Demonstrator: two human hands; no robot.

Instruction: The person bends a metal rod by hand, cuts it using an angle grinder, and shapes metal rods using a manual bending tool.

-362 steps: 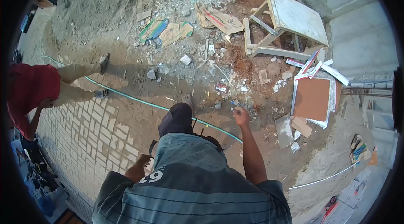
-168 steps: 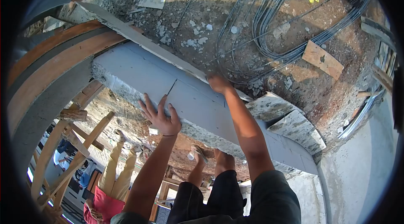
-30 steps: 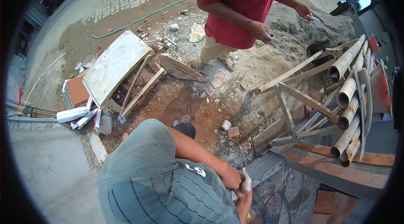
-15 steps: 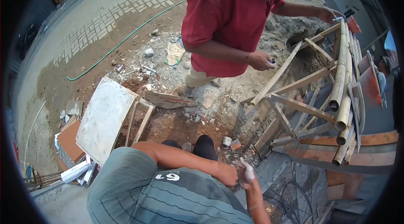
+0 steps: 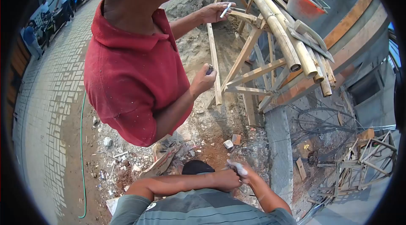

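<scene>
My left hand [image 5: 227, 179] reaches across in front of my chest, its fingers curled into a fist. Whether anything is inside the fist is hidden. Touching or nearly touching it is my right hand [image 5: 239, 170], which has a whitish coating on it and its fingers partly stretched out. No tool shows in it. Both hands are close to my body, above rubble-strewn ground [image 5: 211, 144]. Just ahead stands a person in a red shirt [image 5: 131, 68], with a white cigarette-like stick [image 5: 226, 10] in one hand and a small dark object [image 5: 209, 69] in the other.
Bamboo poles [image 5: 275, 26] rest on a wooden trestle [image 5: 243, 56] at the upper right, beside an orange-and-grey bucket [image 5: 303, 7]. A green hose [image 5: 82, 157] runs along the left. Tangled wires [image 5: 321, 119] and a wooden frame [image 5: 368, 157] lie to the right.
My view has swung to the right and up. The person in red appears nearer and further left. My hands stay together; the right hand's fingers now lean toward the left fist.
</scene>
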